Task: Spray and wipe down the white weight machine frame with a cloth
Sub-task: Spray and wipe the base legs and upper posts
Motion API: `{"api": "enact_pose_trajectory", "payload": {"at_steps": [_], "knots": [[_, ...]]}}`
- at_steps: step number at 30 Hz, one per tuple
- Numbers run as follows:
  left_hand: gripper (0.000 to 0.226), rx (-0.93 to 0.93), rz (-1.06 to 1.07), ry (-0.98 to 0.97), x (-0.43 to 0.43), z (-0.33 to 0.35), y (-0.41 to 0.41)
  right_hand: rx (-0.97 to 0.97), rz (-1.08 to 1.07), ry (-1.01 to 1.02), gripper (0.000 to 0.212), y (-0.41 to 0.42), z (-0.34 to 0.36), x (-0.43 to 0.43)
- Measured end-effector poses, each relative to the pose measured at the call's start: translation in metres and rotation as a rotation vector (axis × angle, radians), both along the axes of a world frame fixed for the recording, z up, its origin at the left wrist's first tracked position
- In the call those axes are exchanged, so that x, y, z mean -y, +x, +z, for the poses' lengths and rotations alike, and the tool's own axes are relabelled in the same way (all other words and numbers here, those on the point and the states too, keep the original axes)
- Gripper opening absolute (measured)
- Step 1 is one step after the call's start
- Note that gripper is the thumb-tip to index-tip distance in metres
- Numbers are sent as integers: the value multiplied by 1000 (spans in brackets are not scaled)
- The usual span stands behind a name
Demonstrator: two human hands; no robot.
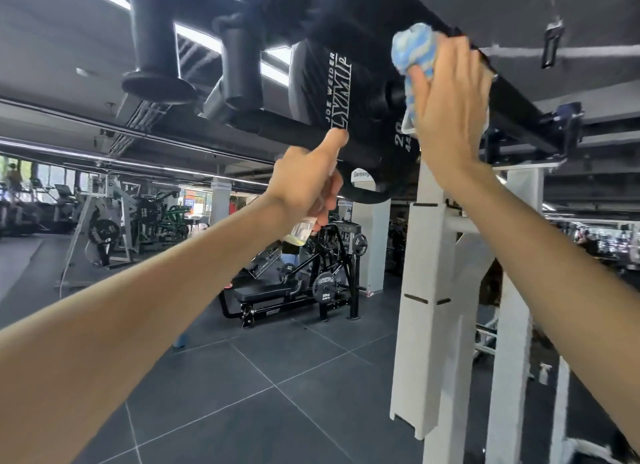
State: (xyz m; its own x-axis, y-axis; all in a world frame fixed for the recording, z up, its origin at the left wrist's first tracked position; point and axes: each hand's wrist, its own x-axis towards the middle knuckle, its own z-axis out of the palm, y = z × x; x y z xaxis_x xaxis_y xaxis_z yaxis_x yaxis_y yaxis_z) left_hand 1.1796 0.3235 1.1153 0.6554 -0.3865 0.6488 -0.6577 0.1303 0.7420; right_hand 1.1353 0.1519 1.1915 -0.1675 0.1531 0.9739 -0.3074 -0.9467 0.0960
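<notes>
The right hand (448, 110) is raised overhead with its fingers (457, 58) straight and lying close together, flat against a blue-and-white cloth (414, 51). The cloth is bunched above and to the left of the fingertips and hangs down under the palm. The fingers press it against the underside of a black beam (519, 96) that runs away to the right of them. Whether the cloth also touches the white paint cannot be told.

The white frame (429, 256) stands directly below the right fingers. Its upright post rises to just under the wrist, and a second white post stands to the right of it.

The left hand (304, 183) is lower and to the left of the right one. Its fingers (330, 190) are curled round the neck of a clear spray bottle (300, 234), which hangs below them with pale liquid in it. The thumb (334, 141) sticks straight up, with its tip at the lower edge of a black weight plate (332, 93) with white lettering. The plate sits between the two hands, just left of the cloth.

Far below the fingers lies a dark tiled floor (277, 377). A black bench machine (277, 290) stands on it, beneath the bottle.
</notes>
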Motion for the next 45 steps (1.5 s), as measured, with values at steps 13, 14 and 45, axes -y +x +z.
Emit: {"api": "enact_pose_trajectory", "payload": {"at_steps": [13,14,45], "knots": [[58,-18,-132,-29,94,31,-4,-319,-638,-319,26,45,6,96],[57,-22,-149,-50,99,34,-4,-372,-590,-352,33,50,9,95],[53,-23,-221,-39,140,37,-17,-484,448,710,26,6,-37,108]]}}
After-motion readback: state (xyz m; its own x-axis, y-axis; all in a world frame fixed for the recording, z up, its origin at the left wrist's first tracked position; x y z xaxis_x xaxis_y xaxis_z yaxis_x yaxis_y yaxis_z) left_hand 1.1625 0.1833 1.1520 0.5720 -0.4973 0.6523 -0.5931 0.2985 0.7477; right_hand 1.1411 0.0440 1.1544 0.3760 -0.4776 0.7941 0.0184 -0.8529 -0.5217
